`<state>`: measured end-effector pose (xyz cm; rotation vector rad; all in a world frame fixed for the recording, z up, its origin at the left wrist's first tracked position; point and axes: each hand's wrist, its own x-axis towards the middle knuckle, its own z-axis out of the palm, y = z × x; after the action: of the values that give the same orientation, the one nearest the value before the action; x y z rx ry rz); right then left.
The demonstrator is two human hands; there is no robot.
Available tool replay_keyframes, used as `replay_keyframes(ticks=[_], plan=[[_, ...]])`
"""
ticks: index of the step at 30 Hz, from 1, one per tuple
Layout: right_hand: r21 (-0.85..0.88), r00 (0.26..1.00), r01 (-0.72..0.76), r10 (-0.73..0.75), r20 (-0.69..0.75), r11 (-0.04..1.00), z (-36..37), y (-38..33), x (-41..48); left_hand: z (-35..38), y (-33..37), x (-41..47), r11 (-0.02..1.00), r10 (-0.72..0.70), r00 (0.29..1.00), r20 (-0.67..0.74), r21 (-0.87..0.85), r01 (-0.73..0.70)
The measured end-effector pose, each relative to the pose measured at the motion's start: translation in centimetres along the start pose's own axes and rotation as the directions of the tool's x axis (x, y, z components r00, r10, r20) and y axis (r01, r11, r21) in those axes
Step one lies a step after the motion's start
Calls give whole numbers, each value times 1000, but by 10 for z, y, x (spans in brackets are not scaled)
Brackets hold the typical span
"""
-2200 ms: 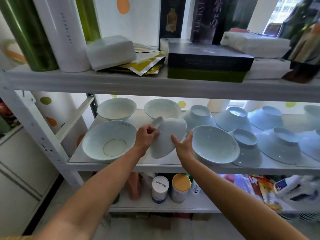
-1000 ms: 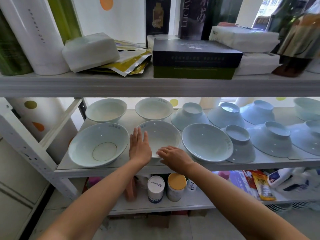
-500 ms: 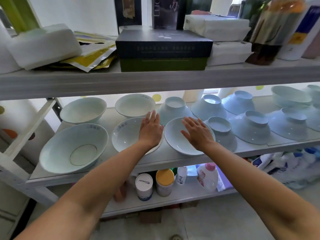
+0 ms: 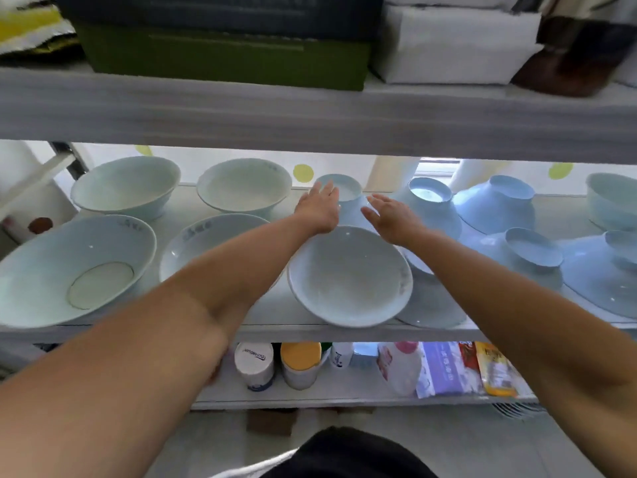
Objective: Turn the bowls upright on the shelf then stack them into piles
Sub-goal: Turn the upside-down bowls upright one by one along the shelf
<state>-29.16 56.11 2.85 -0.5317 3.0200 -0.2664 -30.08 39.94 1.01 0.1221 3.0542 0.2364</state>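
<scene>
left hand (image 4: 319, 210) and right hand (image 4: 391, 219), flat and empty, either side of a glossy round upturned bowl (image 4: 349, 194)

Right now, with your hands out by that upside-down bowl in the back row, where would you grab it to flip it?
I'd take the upside-down bowl by its flared wall, left hand from the left, right hand from the right. It sits rim-down with its narrow foot ring up, and the upright bowl in front likely blocks a frontal reach.

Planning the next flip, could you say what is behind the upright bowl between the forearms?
An upside-down bowl, flanked by the left hand and right hand; its rim is hidden.
</scene>
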Motion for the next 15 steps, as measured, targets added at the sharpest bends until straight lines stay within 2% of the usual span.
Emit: replay_keyframes(ticks=[4,6,10,15], plan=[[-17,993,52,-50,105,998,0,23,14,8,13,27,987,-147,985,87,-53,152],[-23,986,67,-62,155,998,1,30,17,10,20,29,984,-176,983,48,-26,177],[-9,971,54,-50,232,998,3,37,21,6,31,28,986,-101,986,-134,116,117],[32,948,-23,12,318,999,6,34,25,3,28,38,980,-52,986,-156,180,80]])
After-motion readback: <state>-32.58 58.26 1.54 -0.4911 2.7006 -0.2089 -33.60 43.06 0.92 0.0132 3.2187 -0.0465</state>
